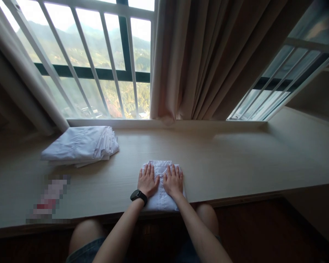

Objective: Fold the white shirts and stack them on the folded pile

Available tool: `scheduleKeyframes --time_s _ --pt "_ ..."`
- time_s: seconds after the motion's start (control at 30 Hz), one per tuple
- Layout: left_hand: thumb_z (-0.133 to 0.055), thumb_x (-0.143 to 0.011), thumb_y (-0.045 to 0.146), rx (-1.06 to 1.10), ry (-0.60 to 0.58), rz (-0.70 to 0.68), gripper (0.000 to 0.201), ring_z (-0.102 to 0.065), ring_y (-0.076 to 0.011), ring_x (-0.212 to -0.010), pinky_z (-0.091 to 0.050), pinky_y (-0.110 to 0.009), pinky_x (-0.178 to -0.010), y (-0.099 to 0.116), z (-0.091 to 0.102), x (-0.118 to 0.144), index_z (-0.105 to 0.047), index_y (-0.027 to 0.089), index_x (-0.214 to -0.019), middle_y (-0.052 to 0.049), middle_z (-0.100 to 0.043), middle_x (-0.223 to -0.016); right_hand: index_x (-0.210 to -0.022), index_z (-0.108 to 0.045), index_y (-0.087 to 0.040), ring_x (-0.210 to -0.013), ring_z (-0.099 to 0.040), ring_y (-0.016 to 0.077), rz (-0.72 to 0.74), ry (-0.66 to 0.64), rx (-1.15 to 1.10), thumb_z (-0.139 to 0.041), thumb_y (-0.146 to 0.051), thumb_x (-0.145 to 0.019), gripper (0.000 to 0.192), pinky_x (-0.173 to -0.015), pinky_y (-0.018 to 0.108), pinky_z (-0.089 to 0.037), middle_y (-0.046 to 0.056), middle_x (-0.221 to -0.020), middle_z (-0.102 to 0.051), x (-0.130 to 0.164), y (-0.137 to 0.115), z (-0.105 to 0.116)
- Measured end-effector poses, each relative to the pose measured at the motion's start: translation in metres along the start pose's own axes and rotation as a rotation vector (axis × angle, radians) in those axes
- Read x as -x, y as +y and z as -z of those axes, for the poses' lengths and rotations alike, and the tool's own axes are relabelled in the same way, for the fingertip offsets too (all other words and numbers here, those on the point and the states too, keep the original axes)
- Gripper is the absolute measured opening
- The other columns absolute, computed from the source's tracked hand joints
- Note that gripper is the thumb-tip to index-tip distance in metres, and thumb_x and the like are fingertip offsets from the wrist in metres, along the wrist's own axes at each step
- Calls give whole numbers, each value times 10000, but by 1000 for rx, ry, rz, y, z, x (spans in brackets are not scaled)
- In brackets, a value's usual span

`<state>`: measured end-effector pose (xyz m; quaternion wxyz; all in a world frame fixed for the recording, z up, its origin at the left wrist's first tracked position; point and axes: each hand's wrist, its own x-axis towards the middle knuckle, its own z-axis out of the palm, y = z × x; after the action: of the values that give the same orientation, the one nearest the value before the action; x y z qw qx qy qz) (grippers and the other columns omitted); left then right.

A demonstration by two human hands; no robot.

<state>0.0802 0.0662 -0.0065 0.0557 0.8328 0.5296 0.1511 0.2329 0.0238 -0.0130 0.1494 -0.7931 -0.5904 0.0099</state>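
Note:
A small folded white shirt (161,167) lies near the front edge of a pale wooden window-side table (230,160). Both of my hands rest flat on top of it, fingers spread and pointing toward the window. My left hand (147,180), with a black watch on the wrist, presses the left half. My right hand (173,181) presses the right half beside it. Neither hand grips anything.
A stack of folded white garments (82,145) sits at the back left of the table. A blurred-out object (50,199) lies at the front left. A beige curtain (208,58) hangs over the barred window (98,62). My knees are under the table edge.

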Motion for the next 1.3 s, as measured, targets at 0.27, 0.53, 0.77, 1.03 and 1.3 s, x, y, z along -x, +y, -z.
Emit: scheduleKeyframes --time_s 0.27,0.53,0.77,1.03,1.3 --pt "-402 -965 445 -19 121 12 609 -241 -321 -1517 -95 -566 -1239 14 27 19 -469 144 -1491 -160 -323 -1612 -1528 -430 -153 -1518 -216 291 77 -62 -58 -358 -420 -995 600 -1233 488 -108 116 -1620 -315 -10 0 17" --pt "-367 -980 482 24 7 22 645 -180 -302 -1538 -45 -581 -1237 21 22 65 -336 230 -1573 -92 -268 -1643 -1577 -328 -229 -1544 -113 299 177 -100 -16 -344 -467 -1008 617 -1227 537 -19 66 -1656 -217 40 -9 20" --pt "-323 -985 528 58 -48 45 651 -184 -296 -1537 -85 -563 -1238 19 17 62 -338 248 -1572 -77 -262 -1648 -1584 -311 -247 -1537 -147 292 171 -127 -32 -292 -522 -1016 631 -1228 516 -13 58 -1653 -236 48 -5 17" --pt "-368 -973 499 82 -46 65 617 -215 -281 -1525 -135 -551 -1230 19 21 68 -404 242 -1534 -80 -305 -1637 -1593 -282 -251 -1535 -146 303 189 -206 -54 -349 -542 -1006 658 -1227 517 -64 60 -1653 -243 48 5 24" --pt "-381 -991 474 136 -161 24 583 -232 -313 -1519 -157 -604 -1216 13 29 60 -418 225 -1516 -102 -309 -1632 -1581 -288 -331 -1543 -99 324 231 -324 -31 -286 -552 -1029 595 -1212 596 -61 21 -1667 -198 60 24 30"
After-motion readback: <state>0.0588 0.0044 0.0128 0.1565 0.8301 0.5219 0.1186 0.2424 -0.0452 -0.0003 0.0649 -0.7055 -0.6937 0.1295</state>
